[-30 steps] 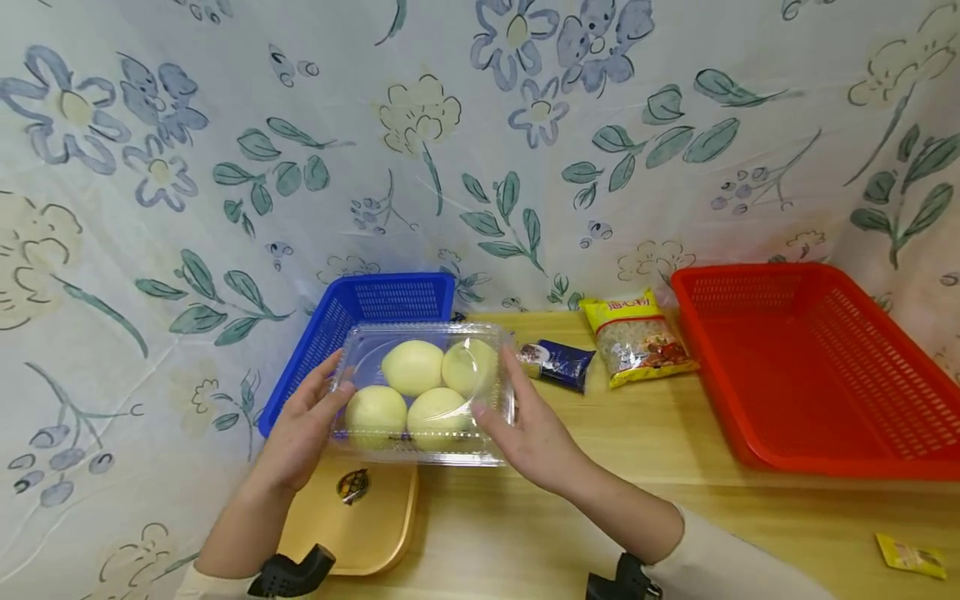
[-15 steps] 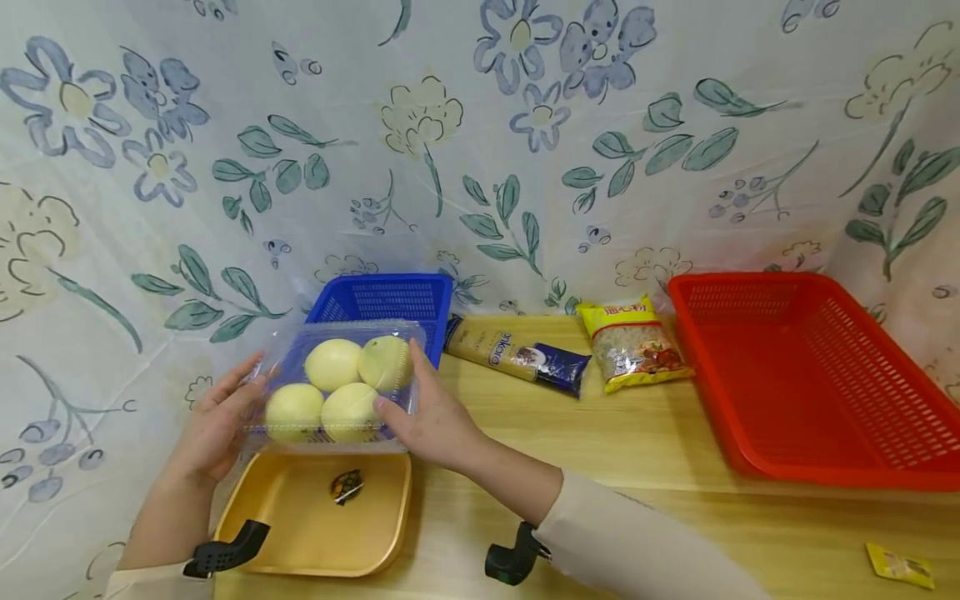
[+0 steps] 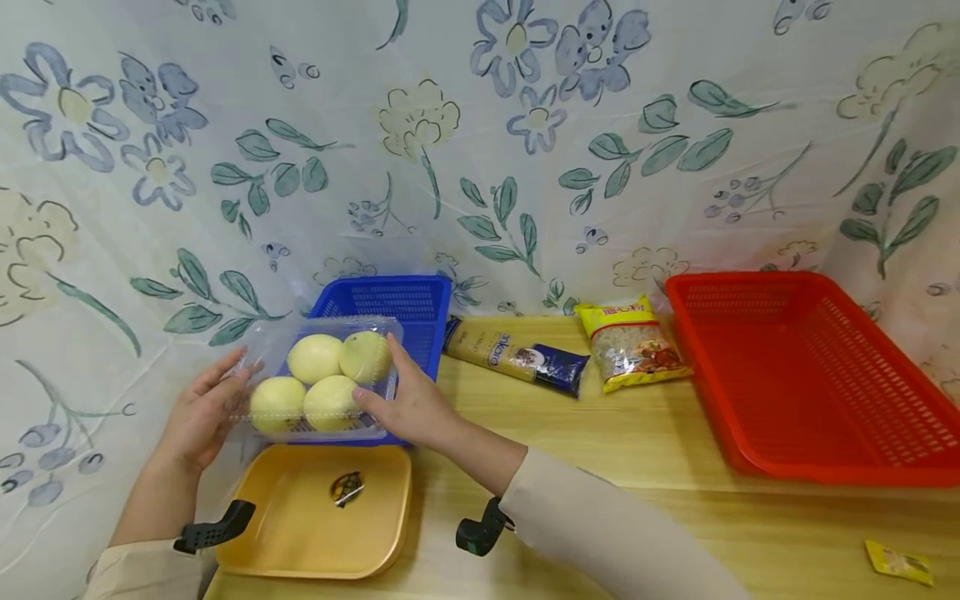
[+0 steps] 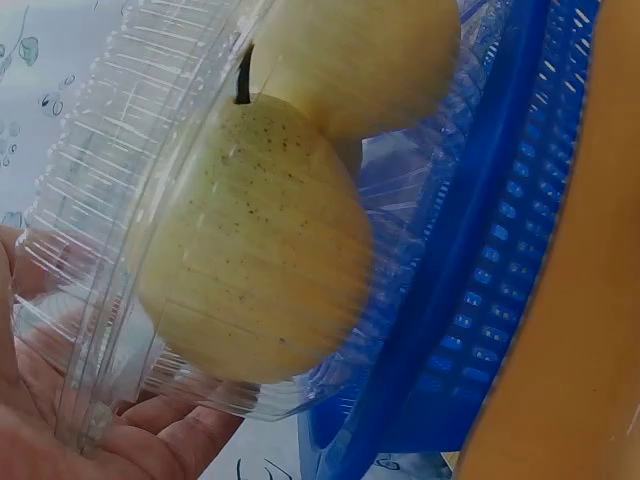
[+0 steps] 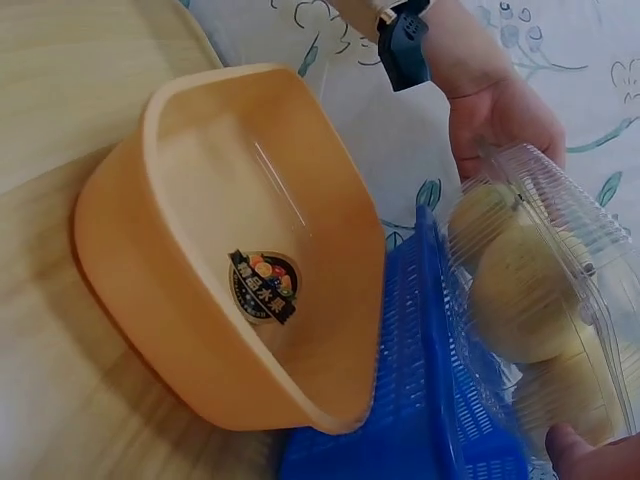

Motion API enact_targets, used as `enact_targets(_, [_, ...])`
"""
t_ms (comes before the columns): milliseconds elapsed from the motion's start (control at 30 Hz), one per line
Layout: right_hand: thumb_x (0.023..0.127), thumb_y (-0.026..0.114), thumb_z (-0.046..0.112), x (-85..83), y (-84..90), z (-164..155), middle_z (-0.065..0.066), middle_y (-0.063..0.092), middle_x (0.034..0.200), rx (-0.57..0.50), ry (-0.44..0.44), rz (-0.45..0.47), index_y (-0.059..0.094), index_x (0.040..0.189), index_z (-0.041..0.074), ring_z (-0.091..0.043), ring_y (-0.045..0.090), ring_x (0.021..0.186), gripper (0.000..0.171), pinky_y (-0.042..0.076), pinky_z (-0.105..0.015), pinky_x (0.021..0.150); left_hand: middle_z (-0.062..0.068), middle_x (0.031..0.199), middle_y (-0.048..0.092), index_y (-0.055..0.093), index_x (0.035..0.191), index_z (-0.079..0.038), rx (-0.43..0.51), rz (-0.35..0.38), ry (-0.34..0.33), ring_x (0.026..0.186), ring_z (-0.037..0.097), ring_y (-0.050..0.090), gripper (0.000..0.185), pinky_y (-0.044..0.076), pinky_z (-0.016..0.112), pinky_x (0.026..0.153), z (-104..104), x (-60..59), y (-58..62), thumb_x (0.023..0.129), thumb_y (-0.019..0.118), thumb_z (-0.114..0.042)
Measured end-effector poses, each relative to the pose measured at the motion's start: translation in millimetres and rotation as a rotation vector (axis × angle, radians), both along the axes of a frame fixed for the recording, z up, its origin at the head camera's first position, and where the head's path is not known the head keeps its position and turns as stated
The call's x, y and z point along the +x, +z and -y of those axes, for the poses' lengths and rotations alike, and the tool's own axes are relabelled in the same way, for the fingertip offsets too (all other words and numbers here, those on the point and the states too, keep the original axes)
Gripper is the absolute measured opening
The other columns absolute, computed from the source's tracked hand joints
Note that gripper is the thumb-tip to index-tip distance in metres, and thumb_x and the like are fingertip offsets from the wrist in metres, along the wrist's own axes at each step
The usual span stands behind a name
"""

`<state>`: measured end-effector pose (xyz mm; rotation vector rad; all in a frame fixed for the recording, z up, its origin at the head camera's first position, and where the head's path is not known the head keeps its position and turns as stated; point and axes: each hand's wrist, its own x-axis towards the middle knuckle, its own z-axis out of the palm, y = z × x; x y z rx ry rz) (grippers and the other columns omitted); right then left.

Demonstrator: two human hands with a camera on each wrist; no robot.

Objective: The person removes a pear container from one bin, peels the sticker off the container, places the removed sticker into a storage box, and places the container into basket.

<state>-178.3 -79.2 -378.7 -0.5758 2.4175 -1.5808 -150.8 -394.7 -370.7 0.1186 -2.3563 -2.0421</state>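
We are holding a clear plastic clamshell box [image 3: 318,379] of four pale yellow pears [image 3: 313,358] between both hands, over the near end of the blue perforated plastic basket [image 3: 390,304] at the left of the light wooden table [image 3: 600,450]. Our left hand [image 3: 198,412] is cupping the box's left end, palm under its rim and fingers lying loosely bent along the ribbed wall; in the left wrist view the box edge [image 4: 90,420] is resting on that palm [image 4: 60,450]. Our right hand [image 3: 408,404] is gripping the right end, with the thumb pressed on the lid near the front corner and the fingers curled behind the side. In the right wrist view the box [image 5: 560,270] is sitting just above the blue basket's rim [image 5: 440,380]; whether it is touching the rim we cannot tell.

Just in front of the basket a shallow orange-yellow plastic tray [image 3: 300,533] is lying with a small dark sticker [image 3: 347,487] inside. Farther right are lying a long pasta packet with a dark blue end [image 3: 517,354], a yellow-topped bag of grain [image 3: 633,342], a large red perforated basket [image 3: 810,375] and, well apart at the near right, a small yellow sachet [image 3: 898,562].
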Motion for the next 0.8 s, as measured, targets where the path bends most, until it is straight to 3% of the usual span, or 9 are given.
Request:
enact_targets(67, [0.094, 0.066, 0.052, -3.8, -0.7, 2.2, -0.001, 0.022, 0.170, -0.002, 0.005, 0.000, 0.008, 0.166, 0.027, -0.027, 0.029, 0.155, 0.096, 0.032, -0.055, 0.122, -0.036, 0.121, 0.062, 0.023, 0.164, -0.022, -0.005, 0.020, 0.014, 0.102, -0.013, 0.063, 0.065, 0.047, 0.013, 0.083, 2.4, -2.4, -0.3, 0.107, 0.052, -0.036])
enact_targets(200, [0.095, 0.067, 0.049, -12.4, -3.3, 4.1, -0.005, 0.025, 0.170, -0.008, 0.017, 0.002, 0.009, 0.166, 0.024, -0.030, 0.031, 0.154, 0.095, 0.034, -0.055, 0.121, -0.024, 0.151, 0.049, 0.022, 0.164, -0.030, -0.062, 0.077, 0.038, 0.103, -0.015, 0.058, 0.067, 0.035, 0.042, 0.121, 3.7, -8.6, -0.6, 0.105, 0.052, -0.044])
enact_targets(300, [0.096, 0.068, 0.046, -19.0, -6.3, 3.7, -0.009, 0.030, 0.168, -0.002, 0.014, 0.006, 0.011, 0.166, 0.020, -0.031, 0.035, 0.152, 0.094, 0.036, -0.054, 0.121, -0.009, 0.166, 0.031, 0.020, 0.164, -0.030, -0.077, 0.109, 0.047, 0.102, -0.015, 0.058, 0.070, 0.033, 0.042, 0.123, 2.6, -14.2, -3.3, 0.105, 0.053, -0.045])
enact_targets(433, [0.096, 0.067, 0.044, -26.2, -10.9, 2.9, -0.012, 0.036, 0.165, 0.040, 0.006, 0.017, 0.013, 0.166, 0.017, -0.032, 0.041, 0.149, 0.092, 0.039, -0.051, 0.119, 0.004, 0.171, 0.019, 0.019, 0.164, -0.027, -0.111, 0.155, 0.057, 0.098, -0.016, 0.059, 0.071, 0.040, 0.033, 0.114, -0.6, -20.8, -9.4, 0.105, 0.052, -0.046])
enact_targets(467, [0.096, 0.067, 0.044, -27.7, -12.1, 3.0, -0.012, 0.036, 0.165, 0.053, 0.004, 0.016, 0.014, 0.165, 0.016, -0.032, 0.041, 0.149, 0.092, 0.039, -0.050, 0.119, 0.005, 0.171, 0.018, 0.019, 0.164, -0.026, -0.134, 0.166, 0.060, 0.097, -0.017, 0.058, 0.070, 0.037, 0.039, 0.119, -1.5, -22.1, -11.1, 0.105, 0.051, -0.046])
enact_targets(567, [0.096, 0.067, 0.042, -30.2, -14.7, 2.7, -0.015, 0.030, 0.167, 0.070, -0.003, 0.008, 0.019, 0.164, 0.011, -0.034, 0.034, 0.153, 0.089, 0.036, -0.051, 0.121, 0.002, 0.159, 0.045, 0.022, 0.164, -0.023, -0.194, 0.188, 0.099, 0.094, -0.015, 0.059, 0.070, 0.038, 0.043, 0.120, -3.6, -25.5, -15.1, 0.105, 0.053, -0.044])
enact_targets(600, [0.095, 0.066, 0.041, -30.8, -15.6, 2.7, -0.016, 0.026, 0.168, 0.074, -0.006, 0.004, 0.020, 0.164, 0.010, -0.034, 0.034, 0.152, 0.088, 0.037, -0.051, 0.121, 0.000, 0.150, 0.052, 0.023, 0.164, -0.021, -0.214, 0.189, 0.110, 0.093, -0.014, 0.060, 0.070, 0.043, 0.034, 0.115, -4.1, -26.5, -16.1, 0.105, 0.054, -0.043])
enact_targets(700, [0.095, 0.066, 0.037, -31.3, -17.8, 2.6, -0.017, 0.018, 0.170, 0.089, -0.011, -0.021, 0.023, 0.162, 0.004, -0.035, 0.029, 0.155, 0.086, 0.034, -0.049, 0.122, -0.001, 0.138, 0.057, 0.025, 0.163, -0.020, -0.291, 0.175, 0.128, 0.092, -0.014, 0.061, 0.070, 0.049, 0.030, 0.108, -5.9, -29.2, -17.4, 0.104, 0.054, -0.044])
enact_targets(800, [0.095, 0.065, 0.034, -30.7, -19.8, 2.8, -0.016, 0.017, 0.171, 0.088, -0.016, -0.023, 0.022, 0.162, 0.002, -0.033, 0.040, 0.149, 0.086, 0.036, -0.045, 0.122, 0.009, 0.148, 0.053, 0.026, 0.163, -0.017, -0.363, 0.138, 0.120, 0.092, -0.018, 0.058, 0.070, 0.047, 0.030, 0.111, -8.7, -31.4, -18.0, 0.105, 0.052, -0.046])
